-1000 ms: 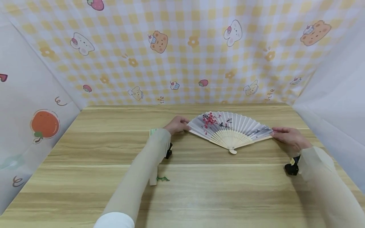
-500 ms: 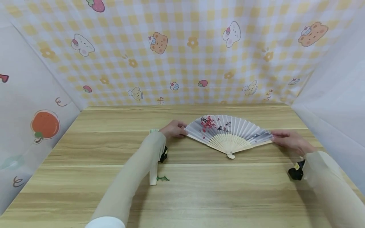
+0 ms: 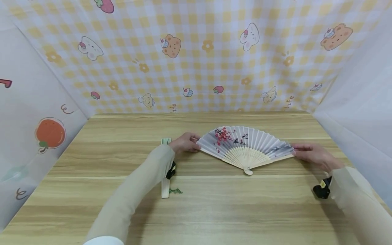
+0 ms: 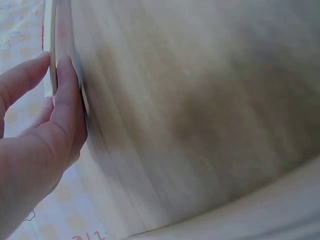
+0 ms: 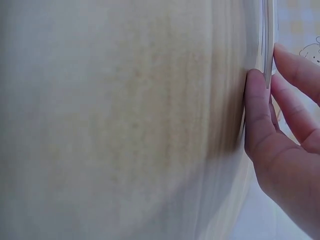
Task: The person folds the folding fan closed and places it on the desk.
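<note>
Spread wide in the head view is a folding fan [image 3: 245, 149] with pale ribs, grey-white pleats and printed red blossoms. Its pivot end points toward me. My left hand [image 3: 186, 142] pinches the tip of its left outer rib between thumb and fingers. At the opposite tip, my right hand [image 3: 315, 156] pinches the right outer rib. In the left wrist view the fan's edge [image 4: 49, 75] shows between thumb and fingers of the left hand [image 4: 40, 130]. The right wrist view shows the other rib [image 5: 270, 55] held likewise by the right hand [image 5: 285, 135].
A slim, pale folded item [image 3: 165, 189] with a green-patterned end lies on the wooden table [image 3: 232, 211], partly hidden under my left forearm. A green cord [image 3: 176, 191] trails beside it. A yellow checked cloth [image 3: 208, 64] hangs behind the table; white cloth walls flank both sides.
Both hands have drawn the fan a little toward me and moved slightly apart, so it is spread somewhat wider. The pale folded item has stayed in place.
</note>
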`<action>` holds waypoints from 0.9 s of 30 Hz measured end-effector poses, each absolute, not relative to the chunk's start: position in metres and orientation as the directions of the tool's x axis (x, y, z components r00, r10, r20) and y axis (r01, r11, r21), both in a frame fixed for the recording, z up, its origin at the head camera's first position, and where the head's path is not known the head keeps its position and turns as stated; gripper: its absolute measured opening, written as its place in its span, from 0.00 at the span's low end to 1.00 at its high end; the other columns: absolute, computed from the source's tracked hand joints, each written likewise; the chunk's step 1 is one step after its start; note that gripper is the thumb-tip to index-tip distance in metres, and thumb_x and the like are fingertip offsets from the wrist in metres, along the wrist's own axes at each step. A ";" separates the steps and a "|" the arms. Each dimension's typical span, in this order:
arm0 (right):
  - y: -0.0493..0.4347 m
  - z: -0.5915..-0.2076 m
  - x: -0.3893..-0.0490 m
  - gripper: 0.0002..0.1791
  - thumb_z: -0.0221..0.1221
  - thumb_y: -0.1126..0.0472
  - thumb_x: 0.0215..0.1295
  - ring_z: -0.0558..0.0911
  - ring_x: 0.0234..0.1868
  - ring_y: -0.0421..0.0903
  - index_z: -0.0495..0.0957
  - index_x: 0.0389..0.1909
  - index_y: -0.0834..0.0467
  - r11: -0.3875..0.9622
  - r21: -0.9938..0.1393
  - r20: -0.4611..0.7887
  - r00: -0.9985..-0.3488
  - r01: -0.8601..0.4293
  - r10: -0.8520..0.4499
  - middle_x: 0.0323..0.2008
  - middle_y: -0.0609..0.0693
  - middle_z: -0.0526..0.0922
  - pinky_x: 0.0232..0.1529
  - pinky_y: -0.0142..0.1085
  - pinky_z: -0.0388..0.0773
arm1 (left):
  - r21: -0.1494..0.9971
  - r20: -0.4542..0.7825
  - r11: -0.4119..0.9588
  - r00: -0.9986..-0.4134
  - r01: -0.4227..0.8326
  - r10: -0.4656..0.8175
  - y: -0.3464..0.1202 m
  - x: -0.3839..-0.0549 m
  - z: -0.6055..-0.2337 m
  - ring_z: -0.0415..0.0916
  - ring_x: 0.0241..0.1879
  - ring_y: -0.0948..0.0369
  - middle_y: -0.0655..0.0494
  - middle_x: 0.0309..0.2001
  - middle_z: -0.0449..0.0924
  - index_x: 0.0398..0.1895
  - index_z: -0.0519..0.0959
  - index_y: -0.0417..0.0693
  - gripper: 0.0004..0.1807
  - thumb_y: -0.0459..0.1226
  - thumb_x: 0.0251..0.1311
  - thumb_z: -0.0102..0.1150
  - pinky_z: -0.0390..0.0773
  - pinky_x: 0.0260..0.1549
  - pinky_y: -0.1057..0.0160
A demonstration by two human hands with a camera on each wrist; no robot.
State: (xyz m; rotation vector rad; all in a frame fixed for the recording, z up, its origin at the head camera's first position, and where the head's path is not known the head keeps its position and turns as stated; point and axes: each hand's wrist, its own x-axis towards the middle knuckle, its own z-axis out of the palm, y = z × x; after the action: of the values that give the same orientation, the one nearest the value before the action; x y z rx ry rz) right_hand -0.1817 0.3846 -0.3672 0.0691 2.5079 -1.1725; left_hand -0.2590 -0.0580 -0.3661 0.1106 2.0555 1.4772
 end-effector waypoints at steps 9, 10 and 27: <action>0.385 -0.367 -0.174 0.38 0.57 0.50 0.58 0.68 0.39 0.23 0.56 0.61 0.68 0.626 -0.752 -0.350 -0.930 0.207 -0.113 0.57 0.67 0.64 0.44 0.26 0.68 | 0.890 -0.411 0.375 -0.815 -0.260 0.410 -0.063 -0.251 -0.368 0.75 0.33 0.59 0.42 0.42 0.73 0.55 0.66 0.34 0.24 0.22 0.52 0.53 0.79 0.36 0.65; 0.384 -0.366 -0.173 0.38 0.57 0.50 0.58 0.68 0.38 0.22 0.56 0.61 0.69 0.620 -0.756 -0.352 -0.929 0.211 -0.113 0.56 0.65 0.66 0.43 0.24 0.68 | 0.890 -0.411 0.373 -0.814 -0.262 0.410 -0.064 -0.250 -0.368 0.75 0.33 0.59 0.42 0.43 0.73 0.55 0.66 0.33 0.24 0.22 0.52 0.53 0.78 0.37 0.65; 0.384 -0.367 -0.168 0.37 0.56 0.51 0.59 0.66 0.38 0.20 0.56 0.60 0.71 0.596 -0.775 -0.341 -0.933 0.209 -0.116 0.57 0.60 0.65 0.38 0.20 0.68 | 0.906 -0.392 0.333 -0.815 -0.260 0.428 -0.074 -0.240 -0.368 0.74 0.35 0.57 0.42 0.41 0.71 0.52 0.65 0.30 0.21 0.22 0.54 0.52 0.77 0.41 0.64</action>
State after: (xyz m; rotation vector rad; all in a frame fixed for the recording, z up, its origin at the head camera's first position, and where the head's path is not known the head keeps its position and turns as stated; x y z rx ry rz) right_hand -0.1679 0.3839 -0.3666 0.0749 2.4694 -1.2671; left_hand -0.2403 -0.0738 -0.3682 0.1463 2.0171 1.5258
